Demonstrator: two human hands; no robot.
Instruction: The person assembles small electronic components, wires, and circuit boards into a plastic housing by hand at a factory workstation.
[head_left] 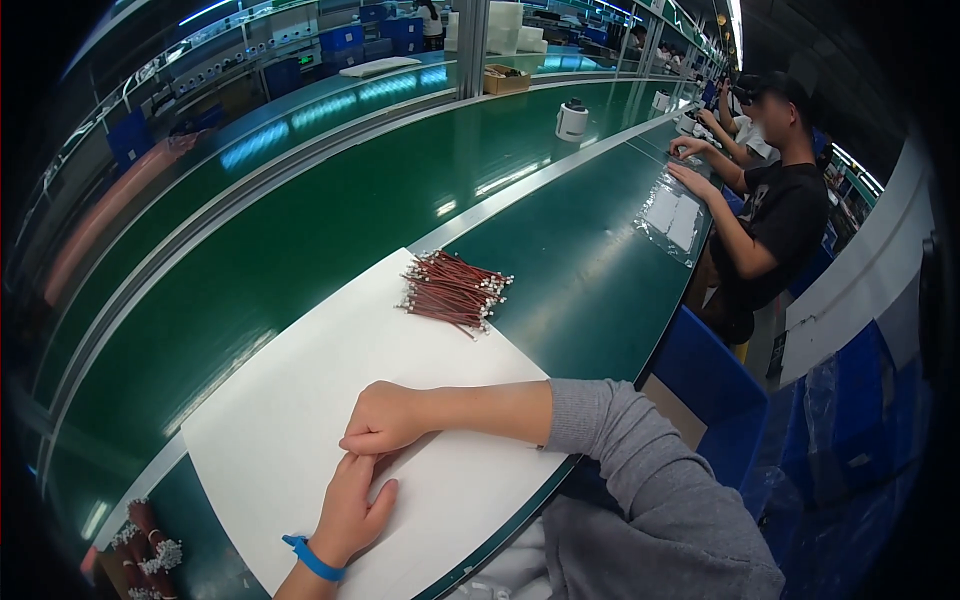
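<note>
Both hands meet over a large white sheet (290,400) on the bench. My right hand (385,415), below a grey sleeve, is closed with its fingers curled under. It touches the fingertips of my left hand, and whatever it may hold is hidden. My left hand (350,510) wears a blue wristband (315,560). Its fingers stretch toward the right hand and the thumb stands apart; the fingertips are partly covered. Beyond the hands, a pile of dark red wires with white connector ends (455,290) lies on the sheet's far corner, touched by neither hand.
Bundled red wires (145,550) lie at the lower left. A green conveyor belt (300,240) runs behind the bench, carrying a white cylindrical device (572,120). A co-worker (780,200) handles clear plastic bags (670,215) at the right. Blue bins (700,375) stand beside me.
</note>
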